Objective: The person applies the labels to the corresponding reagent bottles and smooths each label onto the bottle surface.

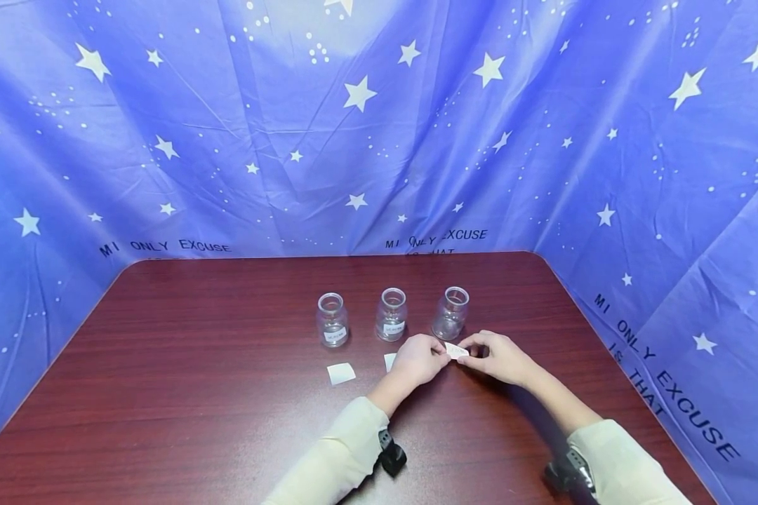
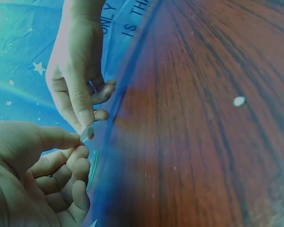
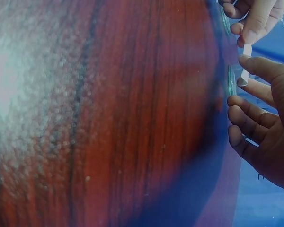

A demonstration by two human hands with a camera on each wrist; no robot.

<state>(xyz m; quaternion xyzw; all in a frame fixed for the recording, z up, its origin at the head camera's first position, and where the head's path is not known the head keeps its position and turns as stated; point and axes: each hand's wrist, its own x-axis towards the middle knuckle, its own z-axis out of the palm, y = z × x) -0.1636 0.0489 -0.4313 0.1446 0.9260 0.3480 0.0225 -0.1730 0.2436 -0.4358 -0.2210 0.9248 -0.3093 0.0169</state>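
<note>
Between both hands, in front of the rightmost glass jar (image 1: 450,315), is a small white label (image 1: 457,351) with handwriting on it. My left hand (image 1: 417,361) pinches its left end between thumb and forefinger, seen close up in the left wrist view. The right hand (image 1: 500,358) pinches the other end; in the right wrist view the label (image 3: 246,61) appears edge-on between the two hands. That rightmost jar shows no label on its visible side. A middle jar (image 1: 391,308) and a left jar (image 1: 332,315) each carry a white written label low on the front.
A white paper piece (image 1: 341,373) lies in front of the left jar. Another paper piece (image 1: 389,361) is partly covered by the left hand. All three jars stand lidless in a row on the dark red wooden table (image 1: 196,393). A blue star-printed curtain (image 1: 303,161) surrounds the table.
</note>
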